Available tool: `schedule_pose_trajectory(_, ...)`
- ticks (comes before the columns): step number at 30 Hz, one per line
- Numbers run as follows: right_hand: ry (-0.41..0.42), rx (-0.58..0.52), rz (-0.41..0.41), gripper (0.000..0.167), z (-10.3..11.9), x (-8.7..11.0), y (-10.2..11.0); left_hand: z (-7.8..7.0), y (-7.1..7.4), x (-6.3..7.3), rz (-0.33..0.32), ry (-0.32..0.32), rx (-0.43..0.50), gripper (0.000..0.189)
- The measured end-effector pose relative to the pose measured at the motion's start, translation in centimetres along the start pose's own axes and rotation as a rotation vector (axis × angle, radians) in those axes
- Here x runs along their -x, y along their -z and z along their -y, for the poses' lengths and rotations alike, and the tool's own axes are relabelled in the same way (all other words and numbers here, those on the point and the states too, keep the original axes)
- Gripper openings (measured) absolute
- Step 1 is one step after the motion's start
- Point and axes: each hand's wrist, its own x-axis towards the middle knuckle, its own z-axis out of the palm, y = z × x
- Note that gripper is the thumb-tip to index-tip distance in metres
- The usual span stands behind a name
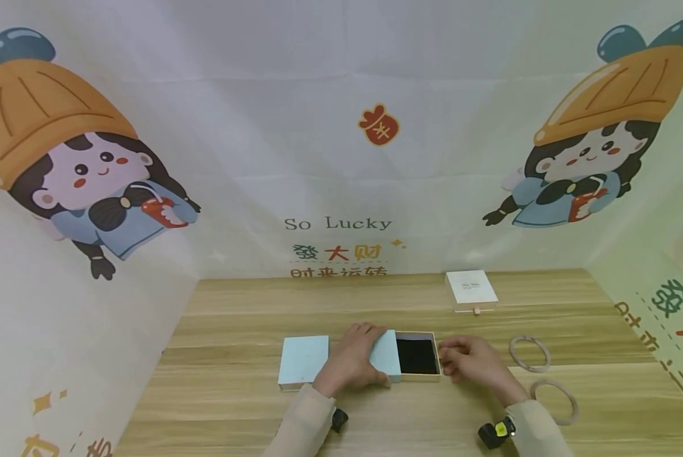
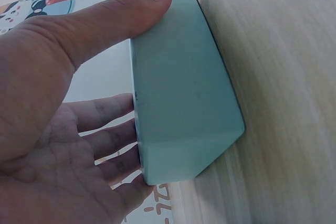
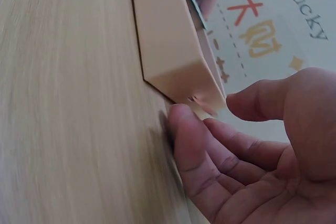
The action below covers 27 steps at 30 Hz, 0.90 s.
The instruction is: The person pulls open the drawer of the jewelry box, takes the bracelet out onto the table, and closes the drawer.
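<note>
A light blue drawer box lies on the table, its cream inner drawer pulled part way out to the right. Black lining shows inside the drawer. My left hand grips the blue sleeve, thumb on the near side and fingers on the far side. At the drawer's right end is my right hand, its fingers loosely bent around a small pull tab. Thumb and fingertips stand apart in the right wrist view, and I see no pinch on the tab.
Another light blue box lies left of my left hand. A white box with a small tab stands at the back right. Two pale bangles, one farther off and one nearer, lie right of my right hand. Printed cloth walls the table.
</note>
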Motion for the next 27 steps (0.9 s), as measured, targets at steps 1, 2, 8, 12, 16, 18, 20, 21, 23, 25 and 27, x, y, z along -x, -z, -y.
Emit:
schedule_pose_trajectory(1,0.016,0.013,-0.003,0.029,0.1,-0.1,-0.2,0.0,0.0,0.0,0.0,0.0,0.001,0.096)
schedule_pose_trajectory(2,0.028,0.027,-0.009,0.028,0.2,-0.2,-0.4,0.0,0.0,0.0,-0.001,-0.001,0.001,0.096)
schedule_pose_trajectory(8,0.055,0.098,-0.07,0.022,0.3,-0.4,-1.1,0.0,-0.1,-0.1,0.012,0.002,0.001,0.096)
schedule_pose_trajectory(12,0.055,0.126,-0.101,0.017,0.4,-0.5,-1.3,-0.1,-0.2,-0.1,0.013,0.006,0.002,0.096)
schedule_pose_trajectory(16,0.028,0.144,-0.135,0.011,0.5,-0.5,-1.5,-0.1,-0.2,-0.1,0.014,0.01,0.008,0.096)
schedule_pose_trajectory(18,0.023,0.147,-0.151,0.009,0.5,-0.5,-1.6,-0.2,-0.2,-0.1,0.012,0.01,0.012,0.096)
schedule_pose_trajectory(20,0.031,0.14,-0.156,0.008,0.4,-0.6,-1.8,-0.2,-0.1,0.0,0.01,0.011,0.019,0.096)
schedule_pose_trajectory(21,0.039,0.14,-0.158,0.008,0.4,-0.7,-1.9,-0.2,-0.1,0.0,0.008,0.012,0.021,0.096)
schedule_pose_trajectory(23,0.051,0.135,-0.158,0.008,0.3,-0.8,-2.1,-0.1,-0.1,0.0,0.007,0.012,0.023,0.096)
schedule_pose_trajectory(25,0.056,0.134,-0.163,0.008,0.3,-1.0,-2.3,0.0,-0.2,0.0,0.008,0.013,0.021,0.096)
schedule_pose_trajectory(27,0.058,0.139,-0.169,0.008,0.3,-1.1,-2.5,0.1,-0.2,-0.1,0.007,0.01,0.018,0.096)
